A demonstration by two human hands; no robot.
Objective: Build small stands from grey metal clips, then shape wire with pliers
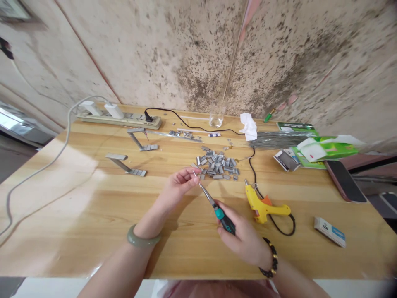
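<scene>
My left hand (178, 186) is closed in a pinch on a small grey staple strip (194, 173) held just above the wooden table (93, 215). My right hand (243, 240) grips the teal-and-black handles of needle-nose pliers (214, 205), whose tips reach up to the piece in my left fingers. Just beyond both hands lies a pile of several grey staple blocks (217, 163). A green bangle sits on my left wrist and a dark bead bracelet on my right.
A yellow glue gun (263, 205) with a black cord lies right of my hands. Two staple-built shapes (125, 163) stand at left. A power strip (120, 118), glass (216, 114), tissue (249, 126), green packets (322, 149), phone (344, 180) and small box (329, 231) surround them.
</scene>
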